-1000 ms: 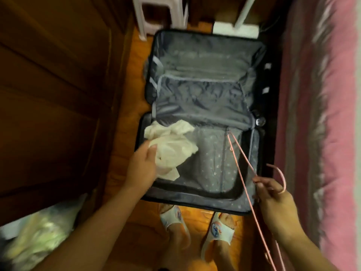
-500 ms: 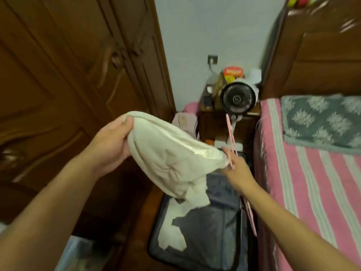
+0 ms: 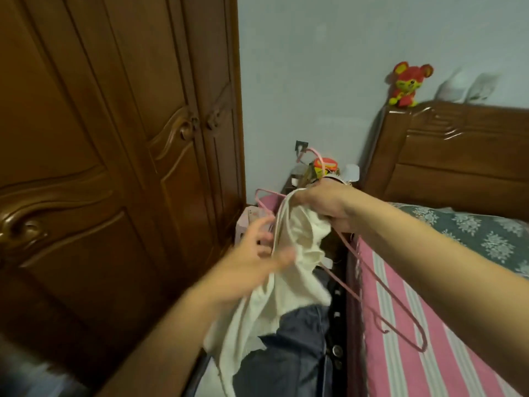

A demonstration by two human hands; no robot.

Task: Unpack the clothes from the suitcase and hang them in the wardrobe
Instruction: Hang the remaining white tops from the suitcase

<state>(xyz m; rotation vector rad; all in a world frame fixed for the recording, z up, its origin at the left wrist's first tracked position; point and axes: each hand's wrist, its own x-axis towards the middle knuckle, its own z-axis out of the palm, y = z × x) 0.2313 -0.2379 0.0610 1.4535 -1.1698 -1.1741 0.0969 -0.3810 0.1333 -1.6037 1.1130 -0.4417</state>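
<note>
Two hands are showing: the left hand (image 3: 252, 253) and the right hand (image 3: 326, 207). One cream garment (image 3: 289, 270) is hanging between them. Pink hangers (image 3: 372, 285) are showing, at least two, the exact count being unclear. One open suitcase (image 3: 292, 348) is lying below. One wardrobe (image 3: 114, 138) is standing with two doors. One bed (image 3: 446, 282) and one red plush toy (image 3: 408, 83) are showing.
</note>
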